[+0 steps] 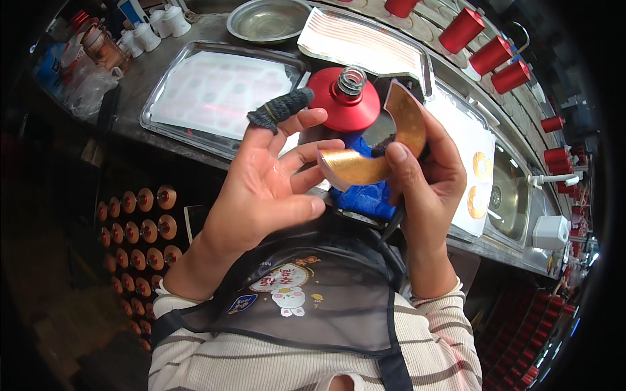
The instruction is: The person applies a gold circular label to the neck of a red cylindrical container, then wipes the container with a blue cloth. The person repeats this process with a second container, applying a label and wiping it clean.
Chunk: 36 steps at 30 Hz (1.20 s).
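Observation:
Pinched between the thumb and fingers of my right hand (pixel 432 177) is a curved gold label (pixel 365 168), shaped like an arc with a pale underside edge. My left hand (pixel 266 179) is open, palm up and fingers apart, its fingertips close to the label's left end. A dark knitted finger cover (pixel 280 109) sits on my left index finger; dark knit also shows behind the label at my right hand. Just beyond my hands stands a red bottle (pixel 326 103) with sloping shoulders and a bare threaded glass neck. A bundled blue cloth (pixel 366 195) lies below the label, partly hidden.
A metal tray (pixel 151 107) with a white sheet lies left of the bottle. Behind are a metal bowl (pixel 270 21) and a striped sheet (pixel 352 42). Gold labels (pixel 479 182) lie on a right-hand sheet beside a sink (pixel 512 195). Red bottles (pixel 463 29) line the far side.

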{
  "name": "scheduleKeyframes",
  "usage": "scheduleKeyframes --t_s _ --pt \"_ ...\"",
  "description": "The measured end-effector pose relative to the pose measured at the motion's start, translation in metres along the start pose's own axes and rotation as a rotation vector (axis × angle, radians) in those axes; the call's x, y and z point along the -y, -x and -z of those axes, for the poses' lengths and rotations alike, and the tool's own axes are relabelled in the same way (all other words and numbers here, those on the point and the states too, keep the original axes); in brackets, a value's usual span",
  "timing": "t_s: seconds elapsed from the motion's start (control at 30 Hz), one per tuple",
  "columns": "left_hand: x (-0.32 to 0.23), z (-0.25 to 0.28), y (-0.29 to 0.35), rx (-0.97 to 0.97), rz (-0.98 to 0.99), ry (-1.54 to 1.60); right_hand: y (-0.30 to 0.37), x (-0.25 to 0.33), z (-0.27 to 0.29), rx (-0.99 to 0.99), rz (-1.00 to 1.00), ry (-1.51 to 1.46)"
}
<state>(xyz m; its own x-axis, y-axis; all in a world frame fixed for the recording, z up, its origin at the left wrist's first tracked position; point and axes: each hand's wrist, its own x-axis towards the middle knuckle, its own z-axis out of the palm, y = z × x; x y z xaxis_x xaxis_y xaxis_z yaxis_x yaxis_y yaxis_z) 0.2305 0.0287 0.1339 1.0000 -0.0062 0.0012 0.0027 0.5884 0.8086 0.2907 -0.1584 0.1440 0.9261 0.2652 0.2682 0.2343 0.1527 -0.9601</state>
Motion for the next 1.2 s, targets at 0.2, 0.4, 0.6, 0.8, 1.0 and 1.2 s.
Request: scheduleKeyframes --t_s 0.2,0.4,0.6,0.8,1.0,1.2 --pt "0.009 0.016 -0.015 0.033 -0.275 -0.396 -0.014 -0.006 -0.011 0.001 0.036 -0.055" --pt "0.008 0.013 -0.013 -0.044 -0.238 -0.456 -0.016 -0.015 -0.013 -0.094 0.014 0.014" --pt "-0.010 0.014 -0.023 -0.083 -0.946 -1.113 -0.010 0.001 -0.015 0.057 0.064 -0.083" --pt "0.007 0.036 -0.071 -0.187 -1.284 -1.132 -0.022 -0.030 -0.025 -0.050 0.318 0.099" --pt "0.030 0.046 -0.069 -0.320 -0.607 -0.505 -0.035 -0.046 -0.021 -0.189 0.125 0.042" --pt "0.008 0.032 -0.087 0.002 -0.014 -0.122 -0.046 -0.049 -0.017 -0.142 -0.034 -0.101"
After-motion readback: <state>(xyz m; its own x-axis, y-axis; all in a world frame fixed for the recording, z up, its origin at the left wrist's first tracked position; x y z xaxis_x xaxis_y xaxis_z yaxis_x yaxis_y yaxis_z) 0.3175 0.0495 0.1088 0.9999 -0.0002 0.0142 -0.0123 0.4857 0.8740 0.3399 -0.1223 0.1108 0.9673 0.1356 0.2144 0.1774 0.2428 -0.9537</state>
